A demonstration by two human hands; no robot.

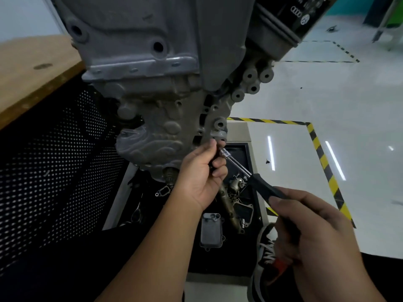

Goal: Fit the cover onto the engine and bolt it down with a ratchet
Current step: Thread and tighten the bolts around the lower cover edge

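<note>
While the grey engine hangs upright in the middle of the view, the ratchet lies slantwise just below its lower right flank, held at both ends. The left hand is curled round the head end of the tool, its fingers bunched together and pinching the short chrome socket piece right beside a round boss on the casting; whether the socket actually sits on a bolt cannot be told, since the fingers hide the tip. The right hand is lower and nearer the camera, its fingers wrapped round the black grip, with only the upper part of that grip showing above the thumb. The tool's long axis runs on a diagonal, from the grip at lower right up to the head at upper left, so the working end points up and leftward at the engine's side. The bright shank between the two hands is bare and clear of both. Which part of the casting is the cover cannot be told. Beneath the engine a black tray holds loose parts, among them a ribbed grey housing and a brownish tube. A wooden counter stands at the left, and a laced shoe rests on the floor by the yellow-and-black tape.
</note>
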